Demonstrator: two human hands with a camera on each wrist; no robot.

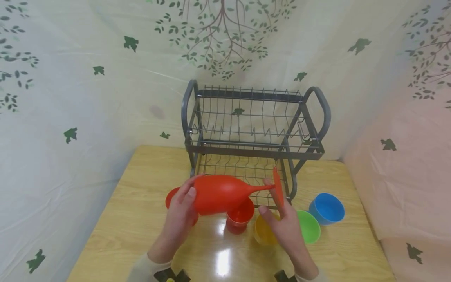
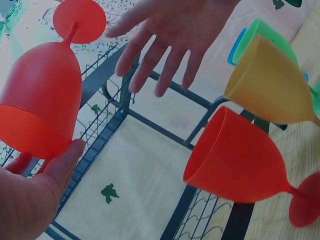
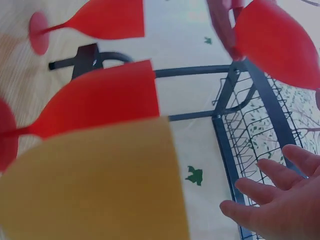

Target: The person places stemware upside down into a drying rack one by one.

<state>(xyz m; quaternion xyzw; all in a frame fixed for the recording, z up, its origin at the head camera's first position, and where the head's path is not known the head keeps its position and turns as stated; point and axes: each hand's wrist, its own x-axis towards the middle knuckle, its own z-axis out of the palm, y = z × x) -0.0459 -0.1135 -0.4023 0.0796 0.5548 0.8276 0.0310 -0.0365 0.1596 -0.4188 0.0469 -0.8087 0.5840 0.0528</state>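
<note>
My left hand (image 1: 177, 219) grips a red plastic goblet (image 1: 218, 194) by its bowl near the rim. The goblet lies sideways in the air, its stem and round foot pointing right. Beside that foot is my right hand (image 1: 288, 229), fingers spread and holding nothing, as the left wrist view also shows. Below the held goblet, a second red goblet (image 2: 235, 157) stands on the table. Another red goblet (image 3: 112, 19) stands farther left, partly hidden behind my left hand in the head view. A yellow goblet (image 2: 270, 82) stands under my right hand.
A dark two-tier wire dish rack (image 1: 253, 150) stands at the back of the wooden table (image 1: 116, 219). To the right are a green cup (image 1: 310, 227) and a blue cup (image 1: 327, 209). Leaf-printed cloth (image 1: 105, 117) hangs around the back and sides.
</note>
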